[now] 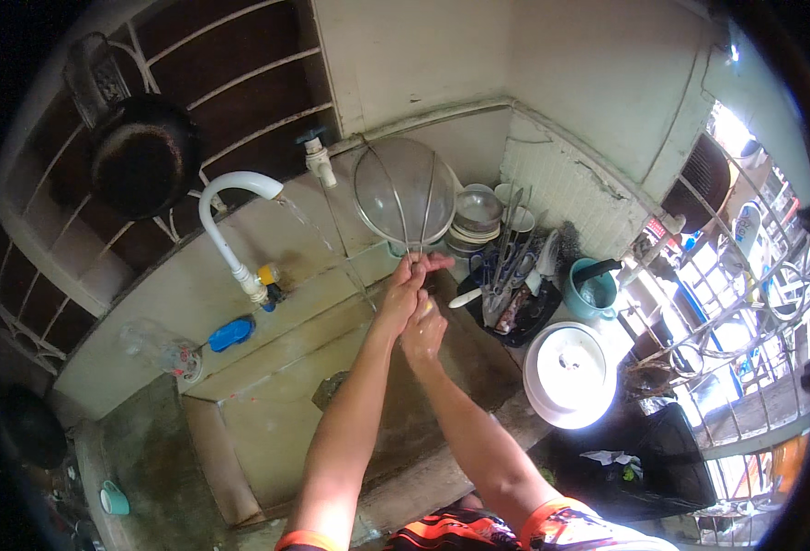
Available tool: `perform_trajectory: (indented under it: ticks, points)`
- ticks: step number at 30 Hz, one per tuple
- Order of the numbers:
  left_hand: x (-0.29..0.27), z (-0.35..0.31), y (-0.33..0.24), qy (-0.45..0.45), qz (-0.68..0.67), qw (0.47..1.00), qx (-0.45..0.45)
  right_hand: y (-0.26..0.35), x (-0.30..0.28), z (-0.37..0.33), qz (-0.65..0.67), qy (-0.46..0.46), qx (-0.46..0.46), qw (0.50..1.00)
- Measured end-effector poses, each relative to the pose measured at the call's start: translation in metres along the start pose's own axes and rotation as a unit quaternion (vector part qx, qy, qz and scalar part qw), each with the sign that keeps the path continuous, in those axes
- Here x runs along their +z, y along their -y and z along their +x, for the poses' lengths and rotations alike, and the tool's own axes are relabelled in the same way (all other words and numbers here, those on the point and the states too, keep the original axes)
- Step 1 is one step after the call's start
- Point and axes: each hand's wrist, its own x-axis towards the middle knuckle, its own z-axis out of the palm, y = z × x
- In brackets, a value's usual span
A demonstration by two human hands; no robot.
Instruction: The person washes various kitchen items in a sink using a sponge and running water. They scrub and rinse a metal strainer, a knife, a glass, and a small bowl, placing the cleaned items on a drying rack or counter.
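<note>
A large round mesh strainer [400, 188] is held upright over the back edge of the sink, its long wire prongs meeting at the handle end. My left hand [403, 292] is closed at that handle end, with some fingers pointing right. Just below it and touching it, my right hand [425, 335] is closed around a small yellow thing [427, 307], perhaps a sponge; most of it is hidden in the fingers. The handle's lower part is hidden by my hands. To their left, water runs from the white curved faucet [230, 207] into the concrete sink [276, 441].
Right of my hands stand a black rack of utensils [515, 308], stacked bowls [476, 216], a teal pot [591, 289] and white plates [568, 367]. A blue brush or soap holder [231, 334] and a clear bottle [162, 351] lie on the left ledge. A black bin bag [662, 450] sits lower right.
</note>
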Motion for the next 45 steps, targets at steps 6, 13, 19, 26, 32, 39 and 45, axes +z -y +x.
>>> perform_trajectory:
  ticks: [6, 13, 19, 26, 32, 39, 45]
  points:
    - [0.035, 0.009, -0.004, -0.049, -0.049, 0.997, -0.037, -0.021, -0.020, -0.014, 0.002, -0.006, -0.082, 0.997]
    - [0.050, 0.004, -0.011, -0.029, -0.010, 0.999, 0.039, -0.018, -0.044, -0.010, 0.015, -0.025, -0.152, 0.988]
    - [0.038, -0.014, -0.022, -0.078, -0.043, 0.993, 0.080, -0.003, -0.052, -0.007, 0.205, 0.070, 0.051, 0.975]
    - [0.051, -0.032, -0.032, -0.181, -0.008, 0.975, 0.132, 0.003, -0.049, -0.038, 0.073, 0.022, 0.005, 0.997]
    - [0.049, -0.060, -0.035, -0.148, -0.030, 0.978, 0.142, -0.011, -0.062, -0.028, 0.169, 0.082, 0.054, 0.981]
    - [0.037, -0.060, -0.035, -0.171, -0.018, 0.971, 0.166, 0.001, -0.061, -0.040, 0.268, 0.125, 0.025, 0.955]
    - [0.025, -0.066, -0.037, -0.141, -0.056, 0.977, 0.152, 0.001, -0.058, -0.020, 0.506, 0.059, 0.184, 0.841]
